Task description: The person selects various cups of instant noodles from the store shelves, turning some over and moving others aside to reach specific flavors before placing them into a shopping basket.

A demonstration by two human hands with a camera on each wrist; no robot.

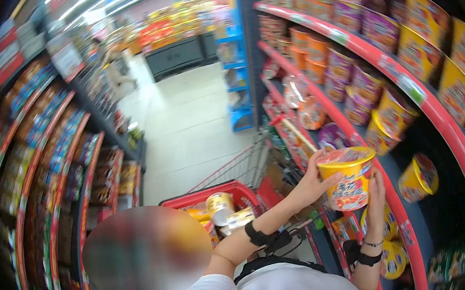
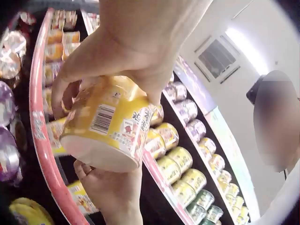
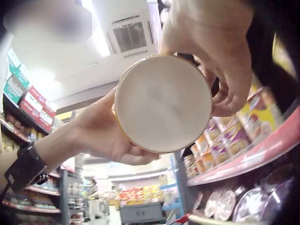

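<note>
A yellow instant noodle cup (image 1: 346,192) is held up between both hands, in front of the right-hand shelf. From its left side my left hand (image 1: 314,183) grips it, thumb across the front; my right hand (image 1: 378,189) holds the opposite side. The left wrist view shows a barcode on the noodle cup (image 2: 104,119), with the left hand (image 2: 126,56) curled over it and the right hand (image 2: 112,190) near its base. The plain white base of the noodle cup (image 3: 164,103) faces the right wrist camera, between the left hand (image 3: 105,133) and the right hand (image 3: 220,51).
Rows of noodle cups (image 1: 421,51) fill the right shelf behind red rails; one yellow cup (image 1: 417,177) lies tilted there. A red basket (image 1: 173,201) with several packages stands in front of the body, near a wire cart (image 1: 240,167). Packaged goods (image 1: 44,136) line the left shelves.
</note>
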